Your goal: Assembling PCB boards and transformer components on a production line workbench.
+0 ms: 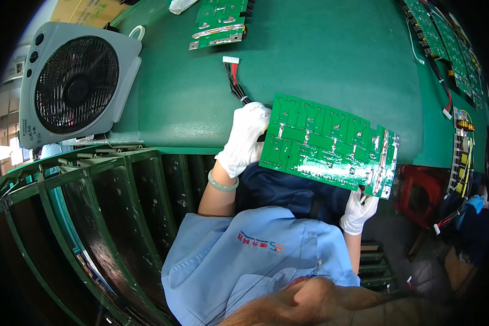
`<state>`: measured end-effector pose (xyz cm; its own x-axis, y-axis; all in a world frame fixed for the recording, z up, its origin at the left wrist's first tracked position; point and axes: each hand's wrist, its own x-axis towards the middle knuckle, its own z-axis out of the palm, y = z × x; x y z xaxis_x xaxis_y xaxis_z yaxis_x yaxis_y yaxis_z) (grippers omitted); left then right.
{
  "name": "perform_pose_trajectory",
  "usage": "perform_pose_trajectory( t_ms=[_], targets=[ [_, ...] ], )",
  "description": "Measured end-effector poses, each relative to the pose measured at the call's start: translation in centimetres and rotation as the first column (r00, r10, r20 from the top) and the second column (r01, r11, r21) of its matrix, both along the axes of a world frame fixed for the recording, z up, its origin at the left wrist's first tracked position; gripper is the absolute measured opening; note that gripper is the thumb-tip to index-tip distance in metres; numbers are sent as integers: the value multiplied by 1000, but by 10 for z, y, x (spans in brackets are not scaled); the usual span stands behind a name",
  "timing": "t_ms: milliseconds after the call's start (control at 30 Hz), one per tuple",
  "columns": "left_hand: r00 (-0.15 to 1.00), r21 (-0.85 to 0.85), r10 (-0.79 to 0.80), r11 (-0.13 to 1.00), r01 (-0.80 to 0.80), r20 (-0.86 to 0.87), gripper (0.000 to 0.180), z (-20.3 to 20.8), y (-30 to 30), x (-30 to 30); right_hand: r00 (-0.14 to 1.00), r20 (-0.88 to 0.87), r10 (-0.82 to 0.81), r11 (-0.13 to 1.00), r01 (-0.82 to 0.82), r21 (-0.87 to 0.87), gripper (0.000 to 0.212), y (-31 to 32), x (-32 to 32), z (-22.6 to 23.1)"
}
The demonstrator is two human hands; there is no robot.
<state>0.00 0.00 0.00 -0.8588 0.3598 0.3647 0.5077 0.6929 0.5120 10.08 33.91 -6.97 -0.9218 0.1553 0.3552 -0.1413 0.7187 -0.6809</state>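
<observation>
A green circuit board [320, 144], solder side up and tilted, is held over the near edge of the bench. My left hand [244, 136], in a white glove, grips its left end, with the fingers partly hidden behind it. From beside that hand a bundled cable [236, 81] of black and red wires runs away over the bench to a white connector [231, 60]. My right hand [359, 211], also gloved, is closed at the lower right corner of the board. A dark thing at those fingertips is too small to make out.
A green mat [331, 60] covers the bench. Another circuit board [221, 24] lies at the back, and several more boards [445, 46] with wires lie along the right. A grey box fan [76, 89] stands at left, above a dark green metal rack [92, 206]. A red stool [418, 190] is at right.
</observation>
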Motion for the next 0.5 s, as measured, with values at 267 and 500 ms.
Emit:
perform_pose_trajectory(
  t_ms=[267, 500],
  targets=[
    [999, 85, 10, 996, -6, -39, 34, 1, 1, 0, 991, -128, -26, 999, 20, -50, 41, -8, -9, 0],
    [999, 126, -1, 992, 7, -47, 33, -1, 2, 3, 993, -118, 8, 988, -26, -152, 49, -12, -13, -8]
  ],
)
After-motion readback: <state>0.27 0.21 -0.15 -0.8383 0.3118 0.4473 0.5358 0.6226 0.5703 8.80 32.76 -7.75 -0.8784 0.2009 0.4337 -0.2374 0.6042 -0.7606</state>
